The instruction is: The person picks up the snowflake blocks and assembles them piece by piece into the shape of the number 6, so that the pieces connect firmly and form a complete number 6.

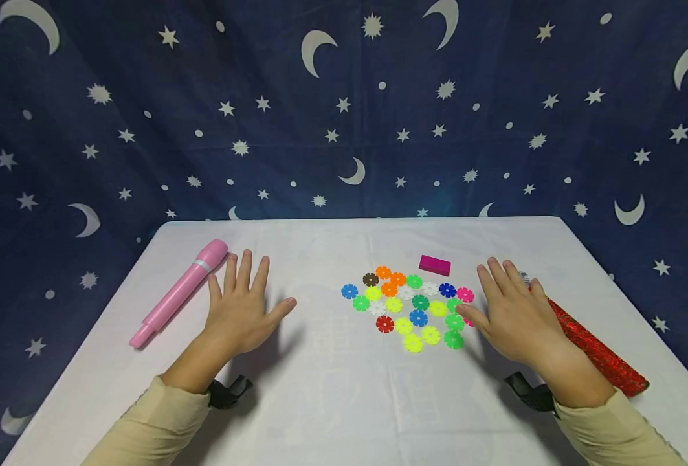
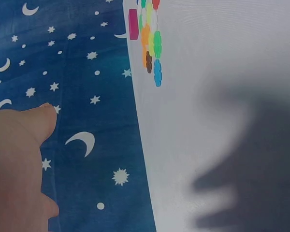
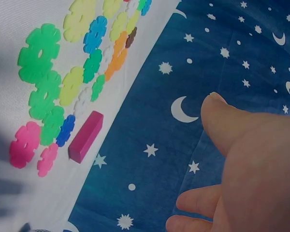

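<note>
My left hand [image 1: 240, 318] is spread with straight fingers above the table, holding nothing. Beside its fingers, to the left, lies a pink microphone-shaped stick [image 1: 185, 292] with a pale band near its thick end. My right hand [image 1: 521, 317] is spread too, its thumb overlapping the edge of a group of flower-shaped plastic discs [image 1: 418, 302] in the head view. These discs are yellow, green, blue, orange, pink, white, red and brown. A magenta block [image 1: 435, 265] lies behind them. Partly hidden under the right hand and forearm is a long glittery red object [image 1: 597, 346].
A white cloth covers the table [image 1: 332, 388]. Behind it hangs a dark blue curtain [image 1: 297, 162] with moons and stars. Each wrist wears a black strap [image 1: 230, 392]. Shadows of the hands fall on the cloth.
</note>
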Demonstrator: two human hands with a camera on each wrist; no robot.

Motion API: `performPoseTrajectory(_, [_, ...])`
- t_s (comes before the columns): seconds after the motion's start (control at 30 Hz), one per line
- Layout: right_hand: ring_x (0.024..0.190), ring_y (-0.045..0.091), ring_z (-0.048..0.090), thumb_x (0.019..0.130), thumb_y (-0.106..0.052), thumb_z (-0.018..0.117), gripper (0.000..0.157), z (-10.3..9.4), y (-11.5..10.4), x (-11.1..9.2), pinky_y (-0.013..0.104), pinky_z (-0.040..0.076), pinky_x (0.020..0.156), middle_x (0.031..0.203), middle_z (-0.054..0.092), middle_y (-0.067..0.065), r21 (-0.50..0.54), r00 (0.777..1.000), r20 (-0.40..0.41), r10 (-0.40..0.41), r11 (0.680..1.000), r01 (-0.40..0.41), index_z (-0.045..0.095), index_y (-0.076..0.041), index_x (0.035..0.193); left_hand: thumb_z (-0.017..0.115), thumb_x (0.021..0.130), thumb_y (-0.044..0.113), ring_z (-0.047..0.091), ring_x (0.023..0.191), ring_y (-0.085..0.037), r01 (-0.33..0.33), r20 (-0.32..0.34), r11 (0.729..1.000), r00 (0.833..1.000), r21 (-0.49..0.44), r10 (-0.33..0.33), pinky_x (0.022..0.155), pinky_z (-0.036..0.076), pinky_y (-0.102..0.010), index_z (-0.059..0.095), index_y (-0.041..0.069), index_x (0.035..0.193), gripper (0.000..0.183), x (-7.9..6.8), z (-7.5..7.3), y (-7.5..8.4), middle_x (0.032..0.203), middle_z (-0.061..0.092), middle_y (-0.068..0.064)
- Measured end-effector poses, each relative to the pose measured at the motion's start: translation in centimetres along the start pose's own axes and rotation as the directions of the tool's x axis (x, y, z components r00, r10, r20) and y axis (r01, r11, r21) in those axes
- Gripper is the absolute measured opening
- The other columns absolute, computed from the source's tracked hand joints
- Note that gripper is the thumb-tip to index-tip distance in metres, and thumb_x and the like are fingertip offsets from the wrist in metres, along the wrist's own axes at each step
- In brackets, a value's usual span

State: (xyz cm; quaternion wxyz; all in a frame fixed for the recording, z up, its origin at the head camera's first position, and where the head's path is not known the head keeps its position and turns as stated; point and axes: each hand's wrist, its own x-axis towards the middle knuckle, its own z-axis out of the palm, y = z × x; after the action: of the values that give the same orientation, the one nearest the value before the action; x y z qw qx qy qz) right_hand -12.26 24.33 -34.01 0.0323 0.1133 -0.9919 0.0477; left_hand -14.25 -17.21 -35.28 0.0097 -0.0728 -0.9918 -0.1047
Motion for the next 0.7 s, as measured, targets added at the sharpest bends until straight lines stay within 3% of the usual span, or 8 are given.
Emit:
performPoseTrajectory(0.5, [0.144,0.052,0.015,0.098,-0.053,0.055,0.086,-0.27,-0.21,-0.02,0.076,0.009,0.107,0.156,0.021,0.034,0.004,1.0,-0.009,-0.001,1.0,0.001,0.03,0.011,0.151,0.049,0.096,0.063,-0.008,0.149,-0.044,-0.008,-0.007,1.0,1.0,0.001,0.008,0.111,-0.005,-0.07,0.016,0.004,0.16,0.094,0.04,-0.02,0.09,0.164,0.0,-0.024])
performPoseTrajectory(0.7, [0.144,0.05,0.018,0.094,-0.048,0.064,0.087,-0.02,-0.51,0.09,0.075,0.013,0.107,0.156,0.024,0.032,0.045,1.0,-0.009,0.0,0.999,0.001,0.032,0.009,0.151,0.06,0.092,0.059,0.002,0.149,-0.045,-0.08,-0.076,0.996,0.994,-0.041,0.077,0.111,0.003,-0.071,0.023,0.002,0.158,0.095,0.05,0.44,0.41,0.163,0.009,-0.026])
